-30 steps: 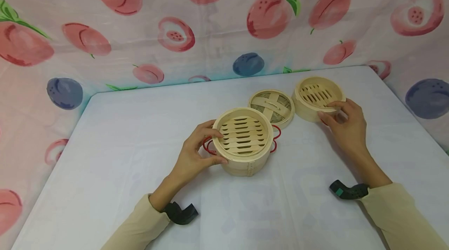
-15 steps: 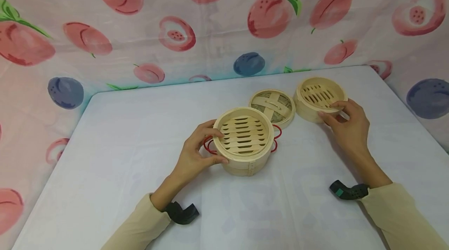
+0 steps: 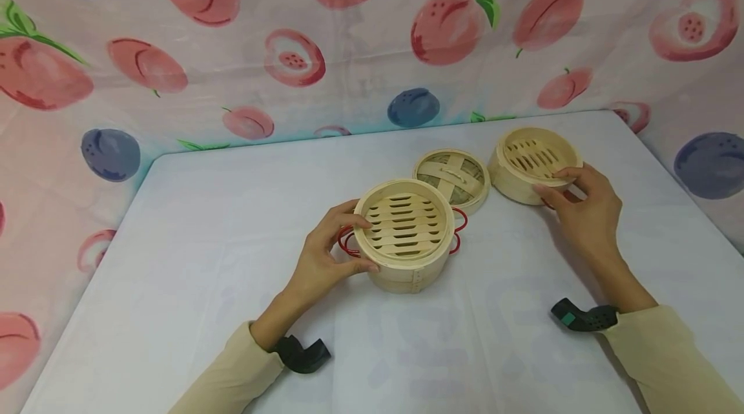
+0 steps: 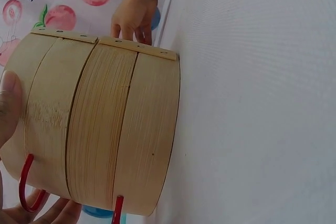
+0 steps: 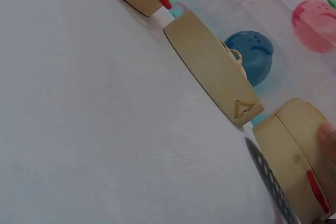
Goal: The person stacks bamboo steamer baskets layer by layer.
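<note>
My left hand (image 3: 331, 243) grips the left side of two stacked bamboo steamer baskets (image 3: 401, 275), thumb in front and fingers over the rim. Red loop handles (image 3: 459, 220) stick out of the stack's sides. At the back right, my right hand (image 3: 587, 207) pinches the near right rim of another bamboo steamer basket (image 3: 511, 181). In the right wrist view this basket (image 5: 289, 150) is tilted, its slatted underside showing as a dark strip, and a red handle lies below the thumb (image 5: 328, 137). Between the baskets lies the round steamer lid (image 3: 450, 175), woven top up.
A white cloth covers the table (image 3: 232, 239). Behind it hangs a fruit-printed curtain (image 3: 349, 46), meeting the table's back edge close beyond the lid and right basket. The lid overlaps the stack in the head view.
My right hand and its basket have shifted slightly right, widening the basket's gap from the lid, and the basket tilts more. The left hand and stack stay put.
</note>
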Available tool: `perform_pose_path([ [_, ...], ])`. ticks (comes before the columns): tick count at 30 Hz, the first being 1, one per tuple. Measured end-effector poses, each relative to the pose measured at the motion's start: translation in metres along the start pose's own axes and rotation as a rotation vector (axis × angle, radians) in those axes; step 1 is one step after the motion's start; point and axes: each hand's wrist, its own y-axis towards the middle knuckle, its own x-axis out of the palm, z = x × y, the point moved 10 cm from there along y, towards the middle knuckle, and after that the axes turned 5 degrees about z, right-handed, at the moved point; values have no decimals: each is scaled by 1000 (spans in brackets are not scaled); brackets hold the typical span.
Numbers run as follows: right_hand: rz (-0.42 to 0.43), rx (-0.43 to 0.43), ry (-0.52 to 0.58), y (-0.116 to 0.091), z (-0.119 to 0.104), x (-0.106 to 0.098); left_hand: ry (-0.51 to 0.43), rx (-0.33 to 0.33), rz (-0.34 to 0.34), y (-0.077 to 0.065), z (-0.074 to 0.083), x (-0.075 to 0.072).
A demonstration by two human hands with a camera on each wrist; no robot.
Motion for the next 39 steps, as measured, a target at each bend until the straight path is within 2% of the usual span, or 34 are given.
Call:
perform_pose_path([
  [16,-13,10,-68,1,-20,-12,-8,5,-10,-1,1,0],
  [23,13,-34,-20,1,-37,-19,-11,8,-7,-1,3,0],
  [33,-5,-75,38,-2,-62,-25,-7,9,-9,-1,2,-1],
  [39,-25,-80,63,-5,-69,-25,-3,4,-12,0,3,0],
])
